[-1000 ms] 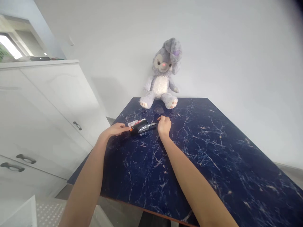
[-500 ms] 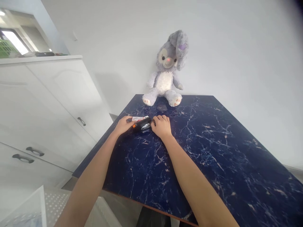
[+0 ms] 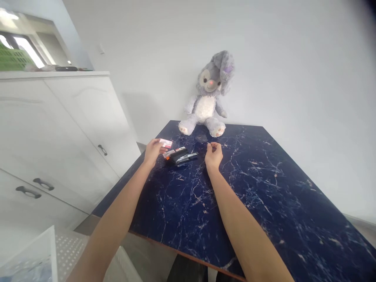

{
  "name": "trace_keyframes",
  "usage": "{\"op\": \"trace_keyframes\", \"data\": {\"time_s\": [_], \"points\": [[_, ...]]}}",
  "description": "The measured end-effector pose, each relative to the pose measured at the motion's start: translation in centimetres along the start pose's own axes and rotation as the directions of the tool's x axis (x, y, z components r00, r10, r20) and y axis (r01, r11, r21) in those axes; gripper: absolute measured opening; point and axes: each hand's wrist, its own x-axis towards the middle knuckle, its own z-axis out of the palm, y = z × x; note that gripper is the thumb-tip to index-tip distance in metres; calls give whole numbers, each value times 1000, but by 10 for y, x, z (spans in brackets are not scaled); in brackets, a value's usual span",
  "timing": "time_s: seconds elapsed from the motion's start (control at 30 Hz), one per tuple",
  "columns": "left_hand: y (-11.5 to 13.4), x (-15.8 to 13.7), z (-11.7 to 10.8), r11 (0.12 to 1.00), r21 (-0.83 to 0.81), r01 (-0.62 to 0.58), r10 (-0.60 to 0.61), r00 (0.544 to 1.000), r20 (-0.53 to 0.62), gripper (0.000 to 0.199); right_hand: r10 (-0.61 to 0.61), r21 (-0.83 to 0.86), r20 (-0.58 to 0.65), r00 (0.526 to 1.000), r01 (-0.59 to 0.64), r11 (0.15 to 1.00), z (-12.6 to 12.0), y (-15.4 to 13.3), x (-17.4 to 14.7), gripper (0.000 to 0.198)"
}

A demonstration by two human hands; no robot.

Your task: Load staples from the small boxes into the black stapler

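Stapler [image 3: 179, 155] on the counter [image 3: 249, 176] has just been left by the right hand [image 3: 214, 156], whose pinched grip shows no clear content, while the left hand [image 3: 152, 150] grasps a red-and-white packet [image 3: 167, 143], so the stapler lies unheld.

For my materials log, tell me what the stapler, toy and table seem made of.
Stapler: black, probably plastic by its sheen; silvery strip, likely metal. Toy: seemingly matte plush, fuzzy pile. Table: glossy, white-veined blue; stone or laminate, unclear.
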Motion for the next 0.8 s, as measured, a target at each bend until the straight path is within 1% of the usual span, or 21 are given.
{"op": "trace_keyframes", "data": {"time_s": [0.07,0.13,0.2,0.27,0.33,0.37,0.43,0.5,0.53,0.57,0.67,0.7,0.8], "points": [[5,-7,6,995,-96,34,-28,997,66,35,42,-3,24,999,-42,999,-3,-3,-5,28],[10,-15,12,983,-178,51,-23,988,155,46,90,45,128,988,-96,994,-9,-6,-13,28],[13,-25,19,973,-216,75,-16,965,262,55,101,122,262,960,-137,983,-19,-8,-23,27],[14,-36,28,971,-207,121,-33,923,383,55,94,206,400,912,-189,960,-33,-9,-34,26],[11,-48,38,966,-187,176,-71,882,466,49,102,289,531,841,-293,911,-51,-11,-44,26],[9,-54,44,963,-176,202,-90,863,498,45,112,323,565,817,-344,882,-61,-12,-49,28],[6,-66,55,958,-149,244,-119,816,566,39,119,390,589,799,-410,824,-77,-16,-54,35],[4,-78,66,953,-127,276,-136,761,635,35,136,417,591,795,-446,792,-88,-19,-56,39],[3,-82,70,949,-127,289,-139,744,654,34,145,420,590,794,-456,785,-90,-21,-56,38],[4,-86,73,944,-137,299,-138,739,660,36,153,420,590,793,-462,781,-91,-21,-56,36],[5,-92,79,918,-205,340,-142,763,631,46,162,423,603,781,-486,765,-90,-21,-53,32],[6,-93,79,902,-226,368,-152,760,632,49,169,425,607,777,-497,756,-89,-20,-52,32],[7,-90,74,842,-248,479,-208,713,670,49,179,438,622,762,-528,728,-89,-18,-50,33]]}}
